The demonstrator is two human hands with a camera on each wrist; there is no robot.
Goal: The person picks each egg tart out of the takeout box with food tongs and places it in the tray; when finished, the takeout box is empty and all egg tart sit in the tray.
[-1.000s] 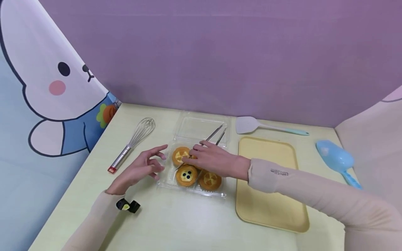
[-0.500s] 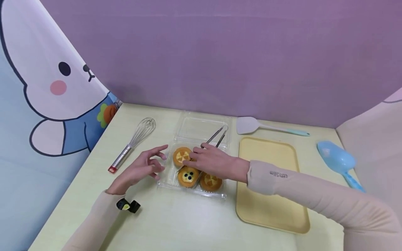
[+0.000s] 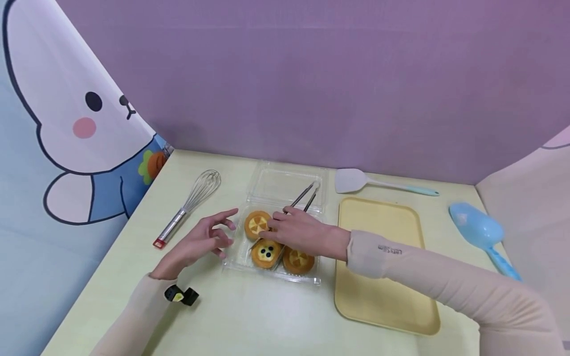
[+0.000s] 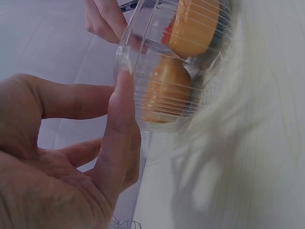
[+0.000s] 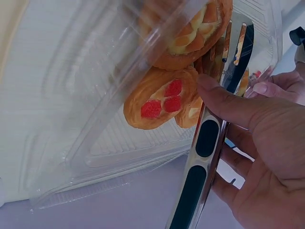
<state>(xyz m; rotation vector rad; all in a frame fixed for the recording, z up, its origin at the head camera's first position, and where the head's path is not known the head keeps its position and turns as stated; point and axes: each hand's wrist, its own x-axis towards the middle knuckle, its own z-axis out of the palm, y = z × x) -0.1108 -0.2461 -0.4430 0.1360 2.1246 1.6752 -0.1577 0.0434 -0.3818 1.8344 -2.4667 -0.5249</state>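
Observation:
My right hand [image 3: 303,232] holds metal tongs [image 3: 300,198] with dark grip inlays [image 5: 195,191] over the clear plastic box [image 3: 271,274]. Round pastries sit in the box: one with a yellow pattern [image 3: 257,225], one with dark berries [image 3: 266,253], another patterned one [image 3: 298,260]. A pastry with red pieces [image 5: 159,98] shows in the right wrist view; my hand covers it in the head view. The tong tips reach down among the pastries. My left hand [image 3: 200,242] is at the box's left side, fingers loosely bent, one fingertip at its rim in the left wrist view.
A whisk [image 3: 189,207] lies at the left. The box's raised lid [image 3: 285,183] is behind the pastries. A yellow tray [image 3: 387,306] lies under the right forearm. A spatula [image 3: 383,183] lies at the back, a blue scoop [image 3: 478,230] far right.
The tongs' rear end has shifted slightly toward me and the right hand has moved very little. The left hand stays at the box's side. The head view has tilted a little.

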